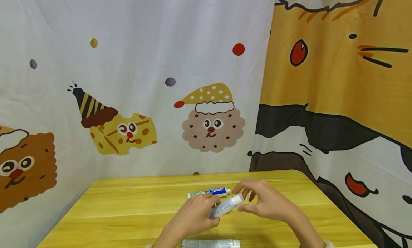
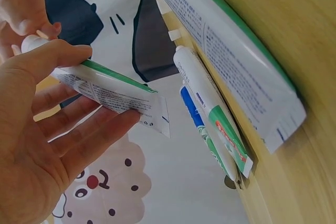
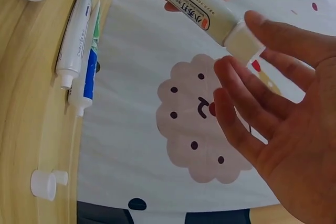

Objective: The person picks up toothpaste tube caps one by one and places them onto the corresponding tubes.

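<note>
My left hand (image 1: 199, 210) holds a white toothpaste tube (image 2: 110, 90) with a green stripe, thumb on one face and fingers beneath, its crimped end free. The tube tilts up to the right, its white cap (image 3: 244, 43) still on. Around that cap my right hand (image 3: 283, 93) spreads its thumb and bent fingers; whether a fingertip touches it I cannot tell. Behind the hands lie a blue-and-white toothpaste tube (image 1: 209, 192) and a white-and-green tube (image 3: 76, 40), both with bare nozzles.
Another large white tube (image 1: 210, 243) lies capped at the table's near edge. Two loose white caps, a larger cap (image 3: 43, 184) and a smaller cap (image 3: 61, 177), stand on the wooden table (image 1: 128, 212). A cartoon-print curtain (image 1: 128, 62) hangs behind it.
</note>
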Demonstrator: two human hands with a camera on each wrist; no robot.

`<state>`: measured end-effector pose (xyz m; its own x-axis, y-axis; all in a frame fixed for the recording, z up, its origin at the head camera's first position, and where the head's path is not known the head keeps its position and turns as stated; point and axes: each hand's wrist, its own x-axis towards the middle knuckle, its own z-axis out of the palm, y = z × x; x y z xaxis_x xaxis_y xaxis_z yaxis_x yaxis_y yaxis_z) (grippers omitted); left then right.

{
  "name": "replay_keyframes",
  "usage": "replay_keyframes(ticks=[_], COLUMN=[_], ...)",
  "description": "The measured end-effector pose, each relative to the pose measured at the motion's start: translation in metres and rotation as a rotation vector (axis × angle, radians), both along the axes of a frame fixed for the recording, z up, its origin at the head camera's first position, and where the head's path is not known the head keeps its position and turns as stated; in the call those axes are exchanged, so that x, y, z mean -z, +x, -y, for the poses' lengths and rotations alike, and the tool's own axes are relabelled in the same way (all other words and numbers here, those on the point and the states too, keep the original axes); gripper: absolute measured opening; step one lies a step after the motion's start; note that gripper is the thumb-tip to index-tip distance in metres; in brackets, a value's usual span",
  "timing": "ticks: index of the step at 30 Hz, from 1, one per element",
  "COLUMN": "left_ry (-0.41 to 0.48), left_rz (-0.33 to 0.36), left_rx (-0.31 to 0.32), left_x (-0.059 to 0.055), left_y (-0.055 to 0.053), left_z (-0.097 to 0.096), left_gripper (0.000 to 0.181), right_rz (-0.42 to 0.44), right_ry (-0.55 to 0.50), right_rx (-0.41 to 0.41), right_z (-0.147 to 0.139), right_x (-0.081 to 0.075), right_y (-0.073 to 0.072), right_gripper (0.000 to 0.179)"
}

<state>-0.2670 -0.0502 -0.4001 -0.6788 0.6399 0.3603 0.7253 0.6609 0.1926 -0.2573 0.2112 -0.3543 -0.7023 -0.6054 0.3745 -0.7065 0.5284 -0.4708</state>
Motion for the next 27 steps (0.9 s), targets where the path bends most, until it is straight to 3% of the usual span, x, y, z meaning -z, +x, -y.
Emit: replay_keyframes(ticks=[10, 19, 27], left_ry=[0.013, 0.003, -0.003], left_rz=[-0.005, 0.009, 0.0], left_rx=[0.006, 0.003, 0.002], left_x=[-0.0013, -0.0026, -0.0016], left_y=[0.001, 0.0015, 0.0017], left_z=[0.0004, -0.0008, -0.0018], left_gripper=[0.027, 0.026, 0.026], right_rz=[-0.007, -0.015, 0.026], right_ry=[0.01, 0.021, 0.02], right_rx=[-0.045, -0.032, -0.008], right_z=[0.0021, 0.0028, 0.0034], right_x=[0.0013, 0.0011, 0.0025], right_y=[-0.0015, -0.0025, -0.0026], right_gripper=[0.03, 0.013, 0.017])
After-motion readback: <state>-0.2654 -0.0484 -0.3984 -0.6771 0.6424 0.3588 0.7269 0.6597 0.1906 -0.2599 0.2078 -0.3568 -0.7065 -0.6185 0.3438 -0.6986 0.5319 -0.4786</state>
